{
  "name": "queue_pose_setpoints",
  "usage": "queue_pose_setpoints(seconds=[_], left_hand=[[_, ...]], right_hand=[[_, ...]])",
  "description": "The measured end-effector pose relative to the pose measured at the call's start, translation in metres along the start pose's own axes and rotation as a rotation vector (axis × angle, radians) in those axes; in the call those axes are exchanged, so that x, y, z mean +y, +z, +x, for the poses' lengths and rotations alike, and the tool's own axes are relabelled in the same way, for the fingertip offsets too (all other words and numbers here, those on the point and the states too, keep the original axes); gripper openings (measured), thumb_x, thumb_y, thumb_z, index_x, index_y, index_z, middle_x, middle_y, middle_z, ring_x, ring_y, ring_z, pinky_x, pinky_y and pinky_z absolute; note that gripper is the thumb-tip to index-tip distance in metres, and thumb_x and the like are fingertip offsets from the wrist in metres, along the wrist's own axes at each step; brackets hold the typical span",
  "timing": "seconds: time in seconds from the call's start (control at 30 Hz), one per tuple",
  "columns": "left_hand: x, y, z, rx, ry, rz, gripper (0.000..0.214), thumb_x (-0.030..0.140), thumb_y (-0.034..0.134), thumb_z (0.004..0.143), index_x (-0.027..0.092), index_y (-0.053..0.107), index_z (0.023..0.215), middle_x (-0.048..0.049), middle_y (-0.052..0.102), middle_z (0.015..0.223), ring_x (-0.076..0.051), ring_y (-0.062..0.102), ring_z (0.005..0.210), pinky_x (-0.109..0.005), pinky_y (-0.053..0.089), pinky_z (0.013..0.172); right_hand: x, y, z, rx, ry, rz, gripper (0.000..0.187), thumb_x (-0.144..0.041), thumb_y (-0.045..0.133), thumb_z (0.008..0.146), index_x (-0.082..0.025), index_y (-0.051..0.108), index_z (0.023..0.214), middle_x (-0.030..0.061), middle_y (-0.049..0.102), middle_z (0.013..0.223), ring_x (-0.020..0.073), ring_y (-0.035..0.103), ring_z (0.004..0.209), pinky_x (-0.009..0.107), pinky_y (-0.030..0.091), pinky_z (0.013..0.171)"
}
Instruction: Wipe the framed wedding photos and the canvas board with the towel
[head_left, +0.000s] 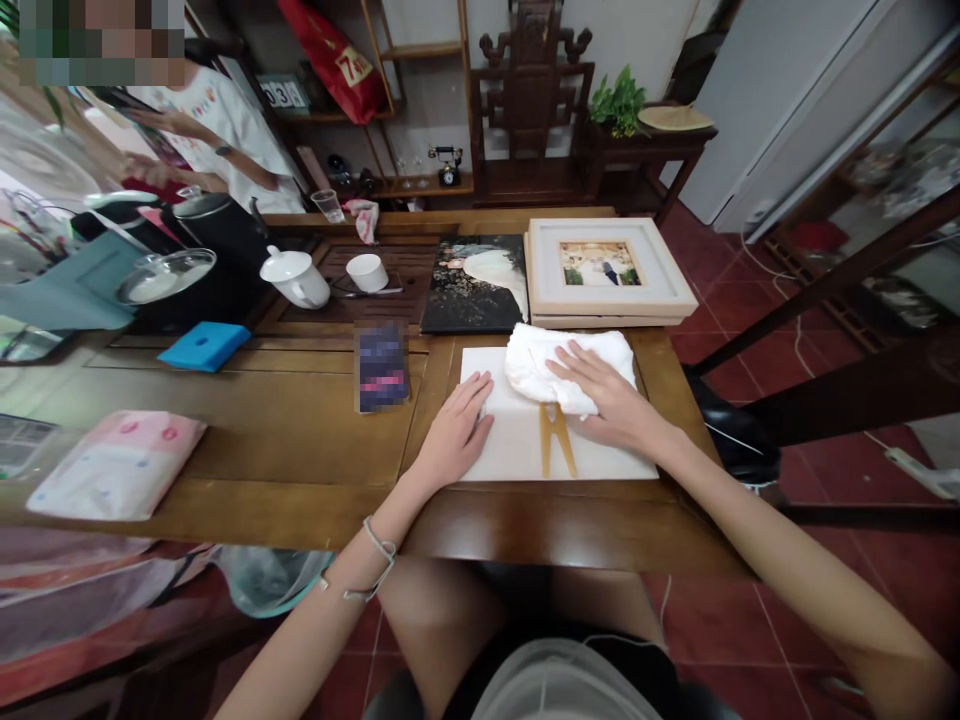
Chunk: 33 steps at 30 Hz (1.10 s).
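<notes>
A white rectangular panel (502, 440) lies flat at the table's front edge, with a tan A-shaped piece (556, 442) on it. My left hand (455, 428) rests at the panel's left edge, its fingers stretched out. On the panel's upper right part sits a folded white cloth (529, 370). My right hand (600, 390) lies over this cloth with fingers spread flat, the thumb near its lower edge. The cloth covers the top of the tan piece.
Behind the panel are a dark photo panel (476, 285) and stacked framed pictures (536, 270). Leftward lie a blurred dark item (382, 368), a blue block (204, 346) and a tissue pack (116, 465). A lidded white cup (296, 280) stands farther back. Another person (225, 130) stands at far left.
</notes>
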<state>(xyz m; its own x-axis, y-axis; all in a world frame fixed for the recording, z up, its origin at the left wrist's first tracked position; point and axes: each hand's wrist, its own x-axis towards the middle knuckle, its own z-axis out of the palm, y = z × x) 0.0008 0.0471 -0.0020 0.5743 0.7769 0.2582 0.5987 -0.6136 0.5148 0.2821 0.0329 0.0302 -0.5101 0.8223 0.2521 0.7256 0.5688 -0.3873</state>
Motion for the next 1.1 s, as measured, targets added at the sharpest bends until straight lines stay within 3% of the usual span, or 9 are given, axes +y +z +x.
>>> queue_pose_setpoints(seconds=[0.17,0.3,0.4,0.57,0.7,0.83,0.97,1.03,1.1], left_hand=[[-0.001,0.002,-0.001,0.005,0.009,0.006,0.049,0.028,0.037,0.099,0.013,0.038,0.145,-0.0162,0.040,0.153,-0.027,0.030,0.146,-0.052,0.027,0.120],[-0.001,0.002,-0.001,0.015,0.013,0.005,0.048,0.027,0.038,0.099,0.015,0.038,0.146,-0.0151,0.041,0.152,-0.027,0.030,0.146,-0.053,0.027,0.120],[-0.001,0.002,-0.001,0.015,0.015,0.001,0.048,0.027,0.036,0.099,0.014,0.038,0.146,-0.0156,0.041,0.152,-0.027,0.030,0.146,-0.053,0.027,0.120],[0.000,0.001,-0.001,0.013,0.007,-0.013,0.049,0.028,0.037,0.099,0.016,0.038,0.147,-0.0143,0.042,0.152,-0.027,0.030,0.146,-0.053,0.028,0.120],[0.001,-0.001,0.000,0.006,-0.001,-0.019,0.049,0.027,0.038,0.099,0.016,0.038,0.147,-0.0142,0.042,0.152,-0.027,0.031,0.146,-0.052,0.028,0.120],[0.001,0.000,0.000,-0.001,-0.006,-0.018,0.049,0.025,0.038,0.098,0.015,0.039,0.146,-0.0146,0.042,0.152,-0.027,0.029,0.147,-0.052,0.027,0.120],[0.000,0.000,-0.001,-0.008,0.008,-0.014,0.050,0.022,0.036,0.097,0.015,0.037,0.147,-0.0142,0.038,0.154,-0.027,0.027,0.147,-0.052,0.026,0.120],[0.000,0.001,-0.001,-0.006,0.008,-0.004,0.050,0.023,0.035,0.098,0.015,0.037,0.147,-0.0146,0.039,0.154,-0.027,0.028,0.147,-0.052,0.026,0.121],[0.000,0.000,-0.001,-0.002,0.008,0.003,0.049,0.025,0.035,0.099,0.014,0.037,0.146,-0.0150,0.040,0.153,-0.027,0.028,0.147,-0.052,0.026,0.121]], right_hand=[[-0.057,-0.003,-0.051,-0.146,-0.042,0.069,0.097,-0.003,0.047,0.061,-0.015,0.021,0.154,0.0122,0.016,0.162,0.0302,0.002,0.149,0.061,0.015,0.118],[-0.078,-0.007,-0.075,-0.190,-0.066,0.138,0.096,-0.003,0.047,0.063,-0.015,0.018,0.154,0.0124,0.015,0.162,0.0311,0.004,0.149,0.061,0.016,0.117],[-0.059,-0.007,-0.059,-0.158,-0.066,0.216,0.092,-0.004,0.047,0.066,-0.019,0.022,0.153,0.0092,0.020,0.162,0.0279,0.008,0.149,0.060,0.014,0.118],[-0.008,0.000,0.005,-0.002,0.018,0.261,0.068,-0.014,0.051,0.082,-0.028,0.037,0.147,0.0048,0.034,0.157,0.0256,0.017,0.148,0.060,0.015,0.118],[0.001,0.008,0.031,0.055,0.116,0.252,0.062,-0.014,0.051,0.083,-0.025,0.045,0.143,0.0072,0.039,0.154,0.0269,0.022,0.146,0.058,0.014,0.119],[-0.035,0.011,-0.007,0.022,0.042,0.267,0.082,-0.004,0.046,0.071,-0.020,0.031,0.151,0.0091,0.025,0.160,0.0261,0.008,0.149,0.058,0.009,0.119],[-0.084,0.006,-0.062,-0.134,-0.027,0.198,0.097,-0.003,0.047,0.063,-0.016,0.017,0.154,0.0116,0.012,0.163,0.0302,0.001,0.149,0.061,0.011,0.118],[-0.093,0.002,-0.077,-0.179,-0.056,0.142,0.097,-0.006,0.050,0.063,-0.014,0.017,0.154,0.0136,0.013,0.163,0.0323,0.004,0.149,0.061,0.012,0.118],[-0.086,-0.001,-0.078,-0.183,-0.062,0.091,0.096,-0.007,0.050,0.063,-0.016,0.019,0.154,0.0131,0.019,0.161,0.0326,0.010,0.148,0.063,0.007,0.117]])
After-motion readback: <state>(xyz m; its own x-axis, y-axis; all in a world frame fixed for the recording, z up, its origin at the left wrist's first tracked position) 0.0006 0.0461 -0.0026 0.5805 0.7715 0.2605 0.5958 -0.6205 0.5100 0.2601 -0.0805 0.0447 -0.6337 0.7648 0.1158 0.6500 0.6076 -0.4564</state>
